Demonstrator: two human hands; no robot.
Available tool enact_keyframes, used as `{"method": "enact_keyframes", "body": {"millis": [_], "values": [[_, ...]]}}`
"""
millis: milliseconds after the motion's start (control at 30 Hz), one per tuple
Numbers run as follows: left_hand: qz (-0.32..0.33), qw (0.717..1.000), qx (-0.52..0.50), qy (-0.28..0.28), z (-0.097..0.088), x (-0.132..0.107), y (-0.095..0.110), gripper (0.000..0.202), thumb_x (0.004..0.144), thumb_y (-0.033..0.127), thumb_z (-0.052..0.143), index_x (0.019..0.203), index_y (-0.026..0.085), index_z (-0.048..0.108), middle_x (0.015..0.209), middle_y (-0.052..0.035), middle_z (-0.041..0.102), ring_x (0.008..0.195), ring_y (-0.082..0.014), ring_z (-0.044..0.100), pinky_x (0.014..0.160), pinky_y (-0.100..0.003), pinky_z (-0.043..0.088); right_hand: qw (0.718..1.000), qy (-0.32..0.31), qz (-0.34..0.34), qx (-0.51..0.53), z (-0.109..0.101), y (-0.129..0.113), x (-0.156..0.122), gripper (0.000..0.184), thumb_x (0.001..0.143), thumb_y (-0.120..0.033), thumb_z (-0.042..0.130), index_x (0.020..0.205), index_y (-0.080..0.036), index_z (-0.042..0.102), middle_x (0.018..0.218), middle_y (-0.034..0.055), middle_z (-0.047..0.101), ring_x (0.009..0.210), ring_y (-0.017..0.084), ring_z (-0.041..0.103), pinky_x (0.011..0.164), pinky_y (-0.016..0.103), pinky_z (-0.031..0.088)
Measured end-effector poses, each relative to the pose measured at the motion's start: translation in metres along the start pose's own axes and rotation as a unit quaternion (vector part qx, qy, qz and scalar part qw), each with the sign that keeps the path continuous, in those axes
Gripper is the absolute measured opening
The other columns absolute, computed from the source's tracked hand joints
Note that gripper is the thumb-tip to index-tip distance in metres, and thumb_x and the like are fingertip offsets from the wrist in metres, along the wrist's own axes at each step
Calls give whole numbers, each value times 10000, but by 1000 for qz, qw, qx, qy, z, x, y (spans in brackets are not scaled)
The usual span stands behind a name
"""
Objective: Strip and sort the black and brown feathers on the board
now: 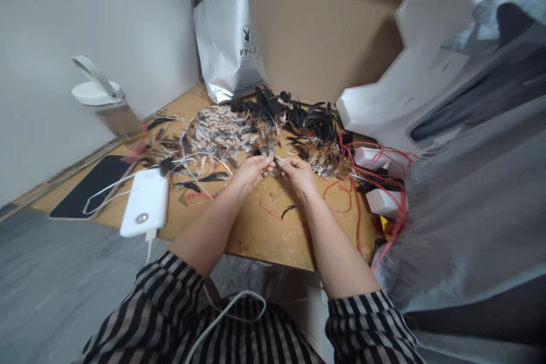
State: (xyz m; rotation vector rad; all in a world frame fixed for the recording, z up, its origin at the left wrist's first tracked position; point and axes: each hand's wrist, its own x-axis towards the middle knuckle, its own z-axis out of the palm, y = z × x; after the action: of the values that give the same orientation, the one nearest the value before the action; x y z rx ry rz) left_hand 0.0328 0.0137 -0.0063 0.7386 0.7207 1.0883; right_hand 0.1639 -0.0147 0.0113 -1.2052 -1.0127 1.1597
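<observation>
Over the wooden table (264, 233), my left hand (256, 172) is closed in a pinch on a small bunch of brown feathers (268, 145), whose tips point away from me. Close beside it, my right hand (296, 173) is also pinched, with its fingertips by the base of the bunch; what they hold is too small to make out. Beyond my hands lie a heap of pale fluffy feathers (222, 131), a pile of black feathers (313, 119) and more brown feathers (324, 156). One dark curled feather (289, 210) rests in front of my right hand.
A white power bank (145, 202) with cables and a dark phone (91, 187) lie at the left, below a lidded cup (113, 114). The silver bag (230, 40) stands at the back. Red string (358, 210) tangles around white blocks (386, 203) at the right, beside grey fabric (478, 210).
</observation>
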Motion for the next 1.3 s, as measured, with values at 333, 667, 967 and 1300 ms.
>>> {"method": "enact_keyframes", "body": {"millis": [333,667,967,1300], "values": [[2,999,23,24,1,-2,3,98,693,179,677,702,99,620,683,-46,648,504,-35,549,428,-112,374,981,-17,-133,-142,-14,-1,5,279,668,-442,624,737,-180,691,626,-5,621,560,106,482,558,238,373],[56,981,180,44,9,-6,5,102,677,190,680,655,103,632,613,-52,648,480,-77,576,411,-143,353,917,-44,-202,-342,-23,-3,1,155,677,-368,630,656,-239,713,648,9,652,586,136,497,578,255,339],[62,977,202,28,14,-11,6,124,680,142,656,579,118,588,523,-19,599,426,-59,512,426,-162,358,928,-40,-175,-326,-23,3,5,208,687,-351,581,677,-179,698,561,-14,599,512,102,447,534,231,329],[53,977,206,13,14,-10,5,137,696,181,650,586,116,601,534,-25,602,447,-64,520,448,-170,381,965,-27,-152,-211,-23,8,13,146,651,-303,614,690,-177,676,686,21,655,625,135,551,649,272,411]]}}
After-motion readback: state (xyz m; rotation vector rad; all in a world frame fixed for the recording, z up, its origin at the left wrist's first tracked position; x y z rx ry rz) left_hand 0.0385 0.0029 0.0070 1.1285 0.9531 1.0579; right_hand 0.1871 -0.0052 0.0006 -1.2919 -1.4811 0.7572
